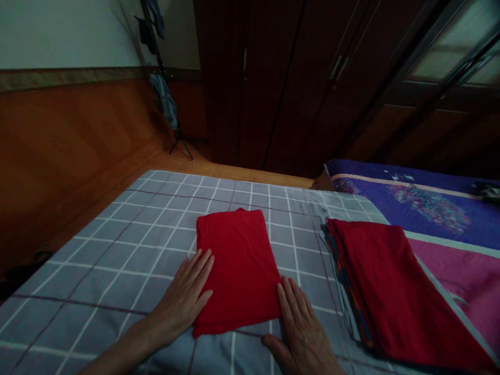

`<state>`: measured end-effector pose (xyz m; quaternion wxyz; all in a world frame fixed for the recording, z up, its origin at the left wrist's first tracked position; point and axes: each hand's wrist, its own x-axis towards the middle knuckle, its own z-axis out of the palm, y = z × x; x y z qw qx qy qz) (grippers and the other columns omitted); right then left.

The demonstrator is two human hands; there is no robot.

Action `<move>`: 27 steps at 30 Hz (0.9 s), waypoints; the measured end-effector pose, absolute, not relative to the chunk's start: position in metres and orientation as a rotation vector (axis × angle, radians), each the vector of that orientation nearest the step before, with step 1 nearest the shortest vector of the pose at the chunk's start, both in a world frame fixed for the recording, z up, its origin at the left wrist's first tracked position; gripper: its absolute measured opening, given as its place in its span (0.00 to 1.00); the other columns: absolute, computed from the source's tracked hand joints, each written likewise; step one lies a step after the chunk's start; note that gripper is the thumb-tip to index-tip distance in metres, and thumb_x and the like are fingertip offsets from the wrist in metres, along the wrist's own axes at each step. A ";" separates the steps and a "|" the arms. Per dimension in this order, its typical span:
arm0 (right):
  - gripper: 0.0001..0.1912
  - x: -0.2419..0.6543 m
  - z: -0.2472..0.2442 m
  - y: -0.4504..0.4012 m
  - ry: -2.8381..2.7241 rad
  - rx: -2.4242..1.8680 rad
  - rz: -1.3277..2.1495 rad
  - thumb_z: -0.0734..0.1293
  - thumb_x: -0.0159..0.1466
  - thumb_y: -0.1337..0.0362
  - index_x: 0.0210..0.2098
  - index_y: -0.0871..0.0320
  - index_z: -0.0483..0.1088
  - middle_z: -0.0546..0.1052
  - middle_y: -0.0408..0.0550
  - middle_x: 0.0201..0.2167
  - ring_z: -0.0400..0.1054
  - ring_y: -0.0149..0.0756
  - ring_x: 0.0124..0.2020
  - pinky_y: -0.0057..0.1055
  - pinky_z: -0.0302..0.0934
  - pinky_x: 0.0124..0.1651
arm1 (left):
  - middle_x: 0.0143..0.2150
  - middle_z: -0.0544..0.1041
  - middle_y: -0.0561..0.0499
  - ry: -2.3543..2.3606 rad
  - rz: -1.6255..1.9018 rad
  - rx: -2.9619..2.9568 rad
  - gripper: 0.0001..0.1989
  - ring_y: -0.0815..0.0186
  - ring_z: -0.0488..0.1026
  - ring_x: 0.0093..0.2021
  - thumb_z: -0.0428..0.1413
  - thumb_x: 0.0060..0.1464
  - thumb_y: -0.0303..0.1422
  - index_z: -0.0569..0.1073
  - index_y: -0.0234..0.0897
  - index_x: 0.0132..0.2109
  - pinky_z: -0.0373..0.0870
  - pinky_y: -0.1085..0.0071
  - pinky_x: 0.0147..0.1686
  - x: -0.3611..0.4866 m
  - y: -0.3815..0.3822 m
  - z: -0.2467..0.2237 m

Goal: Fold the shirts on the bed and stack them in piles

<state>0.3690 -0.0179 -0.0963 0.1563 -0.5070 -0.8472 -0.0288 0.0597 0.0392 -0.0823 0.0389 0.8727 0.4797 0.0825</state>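
Note:
A folded red cloth (238, 271) lies flat on the grey checked bedcover (156, 245). At its left edge my left hand (186, 294) rests with the fingers stretched out, the fingertips on the fabric. My right hand (302, 328) lies against the lower right edge, fingers extended and thumb apart, its fingertips touching the cloth's side. Neither hand grips anything. To the right is a stack of folded clothes with a red piece (394, 291) on top and darker layers showing along its left side.
A purple and pink floral cover (437, 208) spreads at the right. Beyond the bed stand a dark wooden wardrobe (269, 88) and a thin clothes rack (179, 133) with garments hanging on it. An orange wall panel (78, 151) runs along the left.

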 end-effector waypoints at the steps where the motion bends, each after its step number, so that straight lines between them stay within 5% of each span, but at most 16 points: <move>1: 0.48 0.369 -0.092 -0.018 -2.408 -1.468 -0.077 0.63 0.62 0.50 0.68 0.67 0.34 0.44 0.63 0.67 0.39 0.56 0.67 0.52 0.56 0.58 | 0.70 0.47 0.45 1.463 0.265 2.700 0.33 0.55 0.44 0.68 0.45 0.63 0.34 0.37 0.39 0.69 0.50 0.51 0.63 0.063 0.037 -0.083; 9: 0.35 0.288 -0.057 0.054 -2.544 -1.310 0.326 0.56 0.66 0.46 0.66 0.60 0.50 0.48 0.57 0.67 0.36 0.49 0.68 0.48 0.41 0.66 | 0.69 0.51 0.46 1.343 0.303 2.899 0.33 0.55 0.48 0.67 0.47 0.61 0.35 0.44 0.40 0.69 0.53 0.53 0.61 0.072 0.029 -0.097; 14: 0.34 0.301 -0.072 0.118 -2.519 -1.453 0.284 0.55 0.66 0.44 0.64 0.58 0.54 0.51 0.55 0.66 0.40 0.49 0.67 0.49 0.36 0.66 | 0.69 0.51 0.44 1.387 0.359 2.877 0.34 0.53 0.50 0.67 0.48 0.59 0.31 0.45 0.39 0.69 0.53 0.53 0.62 0.067 0.020 -0.105; 22: 0.23 0.359 -0.067 0.084 -2.170 -1.882 0.151 0.58 0.66 0.57 0.56 0.65 0.64 0.65 0.62 0.57 0.56 0.51 0.58 0.48 0.53 0.58 | 0.68 0.53 0.44 1.557 0.767 2.100 0.35 0.51 0.53 0.65 0.52 0.57 0.35 0.46 0.46 0.68 0.58 0.50 0.60 0.063 0.011 -0.105; 27: 0.21 0.347 -0.049 0.044 -1.905 -1.947 0.545 0.63 0.61 0.62 0.52 0.61 0.67 0.75 0.54 0.41 0.68 0.42 0.42 0.36 0.61 0.46 | 0.64 0.62 0.39 1.498 0.842 1.008 0.41 0.49 0.65 0.59 0.58 0.50 0.49 0.53 0.39 0.66 0.69 0.59 0.52 0.061 0.026 -0.076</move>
